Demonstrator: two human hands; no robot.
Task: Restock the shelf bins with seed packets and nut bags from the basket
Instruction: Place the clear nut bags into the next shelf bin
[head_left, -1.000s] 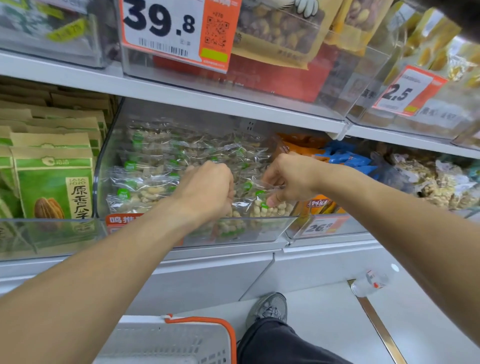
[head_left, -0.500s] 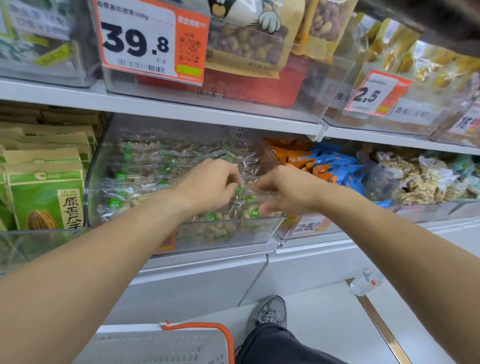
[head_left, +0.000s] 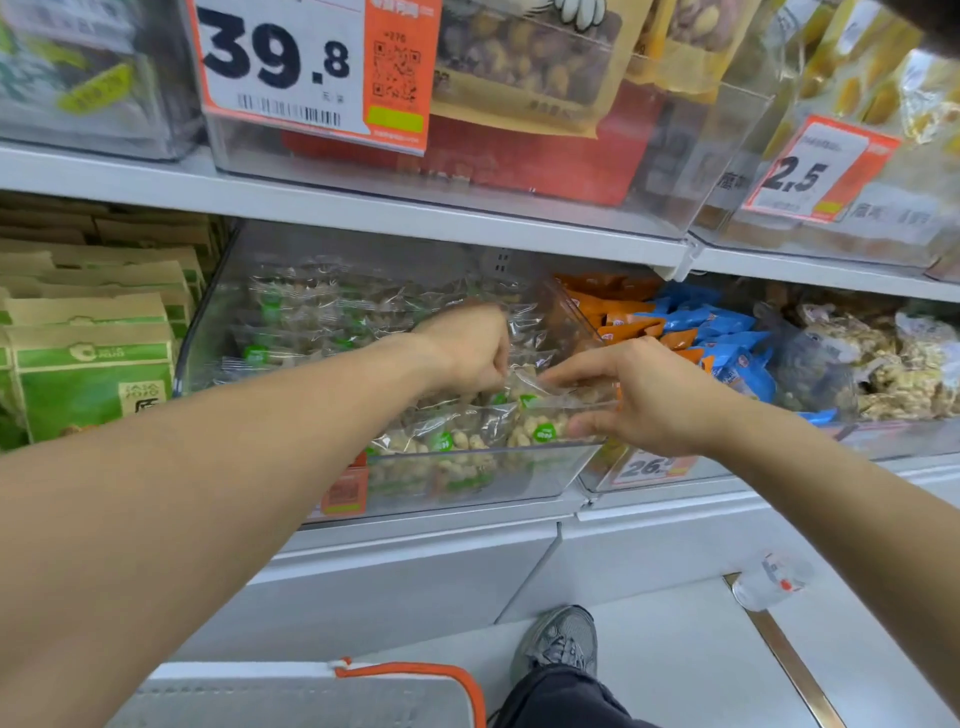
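A clear plastic shelf bin (head_left: 467, 483) on the middle shelf is filled with clear nut bags (head_left: 322, 317) that carry green round labels. My left hand (head_left: 467, 348) reaches into the bin with its fingers curled down onto the bags; its fingertips are hidden behind the knuckles. My right hand (head_left: 644, 395) is at the bin's front right corner and pinches a clear nut bag (head_left: 550, 415) between thumb and fingers. The white basket (head_left: 311, 696) with an orange handle sits at the bottom of the view, below my arms.
Green and tan seed packets (head_left: 88, 374) stand in the bin to the left. Orange and blue snack packs (head_left: 691, 332) fill the bin to the right, then bagged nuts (head_left: 872, 364). An upper shelf (head_left: 363, 208) with price tags overhangs closely. My shoe (head_left: 561, 644) is on the floor.
My left hand has moved deeper and to the right in the bin. My right hand has opened wider around a nut bag at the front corner. The view has tilted slightly.
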